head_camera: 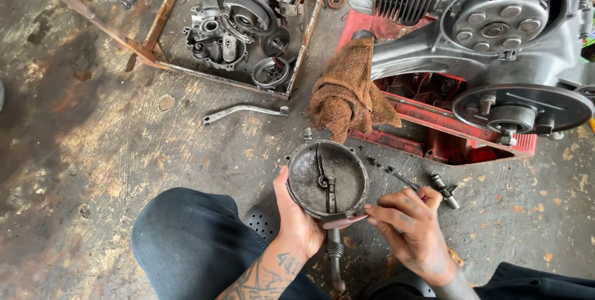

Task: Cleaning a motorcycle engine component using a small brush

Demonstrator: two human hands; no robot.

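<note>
greasy concrete floor (93,151) carries a metal tray (297,70) of engine parts at upper left. the left hand (297,222) grips a round metal cover (327,179) above the knees; the right hand (412,229) pinches a tool at its lower rim. a brown rag (347,92) drapes over the red crate (446,123), engine (496,33) on top.

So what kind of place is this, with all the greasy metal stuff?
Probably a motorbike or scooter repair workshop. A big grey finned engine rests on a red plastic crate, more engine parts sit in a rusty metal tray, and the concrete floor is oil-stained.
</note>
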